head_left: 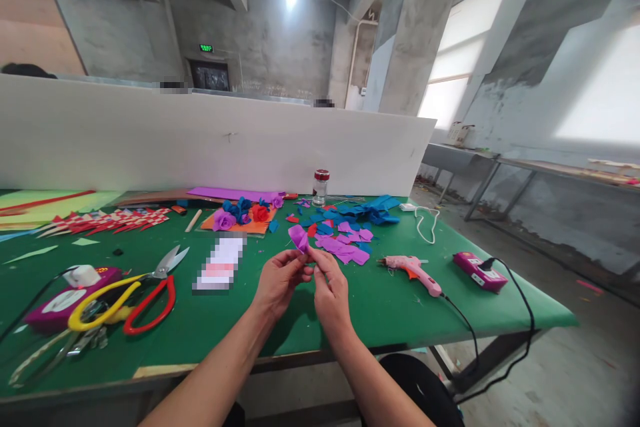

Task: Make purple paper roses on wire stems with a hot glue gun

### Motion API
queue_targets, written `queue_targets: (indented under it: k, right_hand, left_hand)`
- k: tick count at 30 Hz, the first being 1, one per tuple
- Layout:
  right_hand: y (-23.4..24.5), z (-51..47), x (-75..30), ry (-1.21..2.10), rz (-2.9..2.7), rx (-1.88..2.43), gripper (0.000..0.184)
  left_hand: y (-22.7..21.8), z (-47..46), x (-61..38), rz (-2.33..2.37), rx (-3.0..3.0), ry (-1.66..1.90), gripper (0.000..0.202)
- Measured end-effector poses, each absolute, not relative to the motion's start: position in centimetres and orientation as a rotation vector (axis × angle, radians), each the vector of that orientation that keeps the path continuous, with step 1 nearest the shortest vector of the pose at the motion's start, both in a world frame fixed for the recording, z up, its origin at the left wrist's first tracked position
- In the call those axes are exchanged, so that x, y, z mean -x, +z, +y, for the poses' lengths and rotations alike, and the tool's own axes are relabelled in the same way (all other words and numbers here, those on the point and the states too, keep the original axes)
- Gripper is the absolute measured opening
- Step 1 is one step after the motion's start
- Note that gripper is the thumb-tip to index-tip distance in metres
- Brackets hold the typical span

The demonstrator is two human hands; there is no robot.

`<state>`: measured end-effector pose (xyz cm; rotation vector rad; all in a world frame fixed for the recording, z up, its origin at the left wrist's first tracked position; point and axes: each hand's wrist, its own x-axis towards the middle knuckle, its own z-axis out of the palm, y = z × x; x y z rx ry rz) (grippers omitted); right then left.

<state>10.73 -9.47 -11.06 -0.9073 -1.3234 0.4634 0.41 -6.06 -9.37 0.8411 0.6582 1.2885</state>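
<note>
Both my hands meet above the green table (390,307), pinching one small purple paper petal (299,237). My left hand (278,280) grips its lower edge with curled fingers. My right hand (327,283) pinches the same piece from the right side. Just beyond them lies a scatter of purple paper petals (346,248) and blue paper pieces (373,209). Finished paper flowers (243,212) in purple, blue and red rest on an orange sheet further back.
A pink glue gun (413,272) and a magenta power strip (479,271) lie to the right. Red-handled scissors (153,297) and yellow-handled scissors (103,300) lie left, by a magenta device (60,303). A small jar (321,187) stands before the white partition (200,140).
</note>
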Motion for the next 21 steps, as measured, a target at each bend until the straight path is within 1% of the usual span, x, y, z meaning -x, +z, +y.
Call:
queue_targets:
  k: [6,13,21]
  right_hand:
    - [-11.39,-9.57,-10.60,0.238,-1.446,0.964,0.050]
    - [-10.96,-10.00,-10.84,0.079,-1.579,1.021,0.056]
    - [-10.46,-10.35,-11.08,-0.034,-1.646,1.078,0.054]
  left_hand:
    - [-9.51,-5.87,-0.37,0.635,-0.746,1.269,0.031]
    - [-9.51,-5.87,-0.35,0.626,-0.707,1.234,0.028]
    - [-9.62,-5.93,-0.41,0.600,-0.715,1.212,0.030]
